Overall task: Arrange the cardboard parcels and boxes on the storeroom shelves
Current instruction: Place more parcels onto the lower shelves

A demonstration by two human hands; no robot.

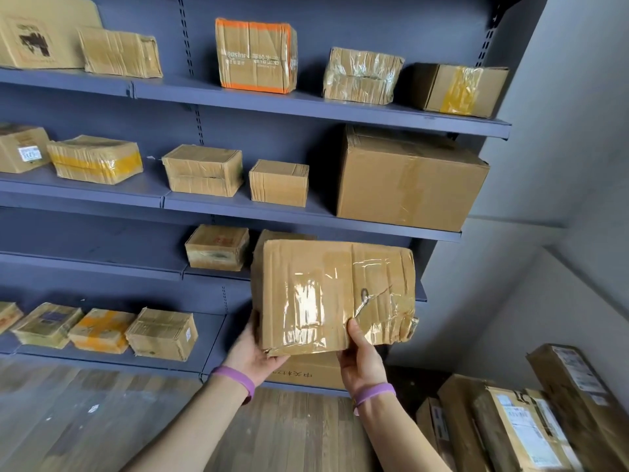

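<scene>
Parcel up at centre frame, held out in front of the third shelf: a crumpled cardboard parcel (326, 284), glossy tape wrinkled across its face, its lower right corner (405, 327) torn and crushed. Under it the left hand (253, 352) cups the lower left corner, fingers hidden behind. The right hand (362, 359) pinches the bottom edge, thumb flat on the tape and fingers tucked beneath. It looks light but soft-walled and slick where taped, so better carried from below than squeezed at the tear. Behind it sits a small taped box (218, 248) on the blue-grey metal shelf (102, 265). Above right is a big smooth carton (408, 178), square-edged, and at upper centre an orange-edged box (255, 54).
</scene>
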